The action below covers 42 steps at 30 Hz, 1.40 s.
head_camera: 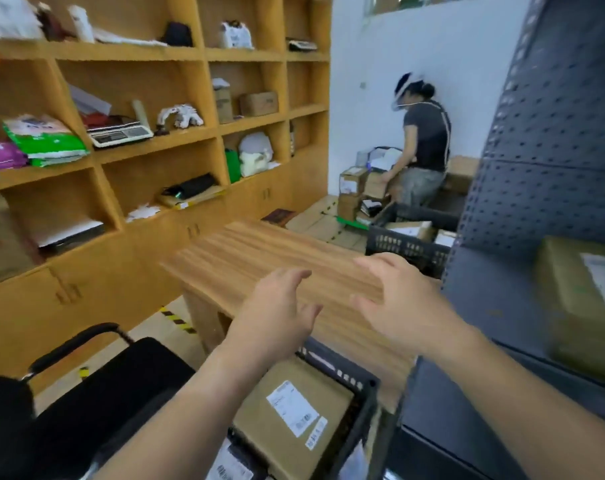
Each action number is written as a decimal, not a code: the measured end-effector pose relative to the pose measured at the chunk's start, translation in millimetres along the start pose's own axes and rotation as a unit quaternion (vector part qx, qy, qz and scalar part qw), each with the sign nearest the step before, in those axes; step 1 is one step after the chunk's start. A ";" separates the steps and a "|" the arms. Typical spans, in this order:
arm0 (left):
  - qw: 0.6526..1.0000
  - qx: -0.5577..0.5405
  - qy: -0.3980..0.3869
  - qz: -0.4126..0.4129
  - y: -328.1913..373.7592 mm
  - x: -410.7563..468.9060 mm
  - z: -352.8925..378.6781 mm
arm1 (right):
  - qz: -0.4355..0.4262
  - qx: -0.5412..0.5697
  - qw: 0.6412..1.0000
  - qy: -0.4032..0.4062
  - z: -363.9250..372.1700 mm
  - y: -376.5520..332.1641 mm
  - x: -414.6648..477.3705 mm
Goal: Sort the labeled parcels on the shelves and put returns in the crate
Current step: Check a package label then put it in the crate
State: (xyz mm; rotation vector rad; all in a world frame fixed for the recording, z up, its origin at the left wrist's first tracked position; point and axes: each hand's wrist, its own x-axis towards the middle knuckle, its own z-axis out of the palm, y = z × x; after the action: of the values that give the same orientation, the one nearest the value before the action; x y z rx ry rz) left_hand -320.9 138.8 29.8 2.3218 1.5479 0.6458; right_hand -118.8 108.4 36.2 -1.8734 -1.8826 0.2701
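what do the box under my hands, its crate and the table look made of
The box looks like matte brown cardboard with a white printed label. The crate seems black moulded plastic, going by its slotted rim. The table shows striped wood grain, possibly laminate rather than solid wood.

Left hand point(276, 306), right hand point(406, 301) near crate point(362, 412)

Wooden table point(259, 251), black chair point(121, 375) beside it, person point(427, 133) in dark shirt farther back
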 end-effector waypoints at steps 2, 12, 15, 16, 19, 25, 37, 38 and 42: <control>0.998 -0.006 -0.015 0.057 39.9 2.2 9.8 | 0.047 -0.022 0.998 0.028 -27.3 23.8 -33.0; 0.929 -0.075 -0.126 0.340 294.0 -31.7 86.8 | 0.294 -0.099 0.926 0.213 -169.8 141.5 -257.6; 0.887 -0.118 -0.156 0.419 379.2 -69.7 115.3 | 0.366 -0.138 0.883 0.261 -205.8 166.3 -342.7; 0.873 -0.129 -0.166 0.440 407.0 -85.9 124.3 | 0.388 -0.148 0.868 0.272 -217.6 172.3 -372.4; 0.828 -0.162 -0.200 0.499 486.2 -140.8 147.5 | 0.457 -0.177 0.821 0.291 -252.0 182.1 -460.3; 0.731 -0.208 -0.246 0.602 614.0 -265.3 182.2 | 0.559 -0.211 0.728 0.336 -300.9 186.8 -620.4; 0.588 -0.237 -0.317 0.705 787.2 -452.5 237.3 | 0.683 -0.215 0.577 0.393 -343.6 200.1 -827.1; 0.581 -0.236 -0.322 0.709 800.3 -460.3 243.1 | 0.689 -0.212 0.569 0.395 -346.0 205.8 -837.4; 0.555 -0.231 -0.330 0.728 852.8 -485.1 269.5 | 0.706 -0.209 0.540 0.408 -362.2 238.1 -875.8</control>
State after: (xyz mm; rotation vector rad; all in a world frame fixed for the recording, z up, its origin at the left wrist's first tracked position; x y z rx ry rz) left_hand 337.0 -635.0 88.5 2.3562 -1.0330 0.2247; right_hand 222.4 -806.3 80.4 -2.6403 0.5223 -0.5709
